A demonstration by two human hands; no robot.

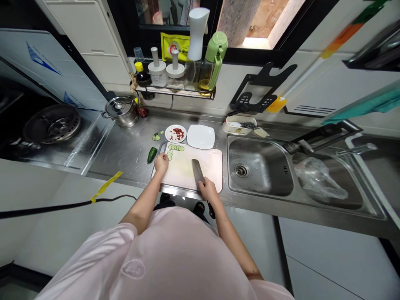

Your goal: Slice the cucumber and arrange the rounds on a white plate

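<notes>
My right hand [208, 190] is closed around the handle of a kitchen knife [196, 170], a broad dark blade lying over the right half of the white cutting board [183, 177]. At the board's left side, my left hand [161, 163] has its fingers curled together. Their tips are beside a few cucumber slices [169, 155]; whether they pinch one is too small to tell. Farther back on the board lies an overlapping row of cucumber slices [176, 147]. A cut piece of cucumber [152, 154] rests on the steel counter, left of the board.
Behind the board stand a plate of chopped red pieces [171, 138] and a white square plate [201, 136]. Cucumber scraps [156, 136] lie left of them. To the right is the sink [261, 187]; at the left, a lidded pot [125, 116]. A condiment rack [178, 92] hangs above.
</notes>
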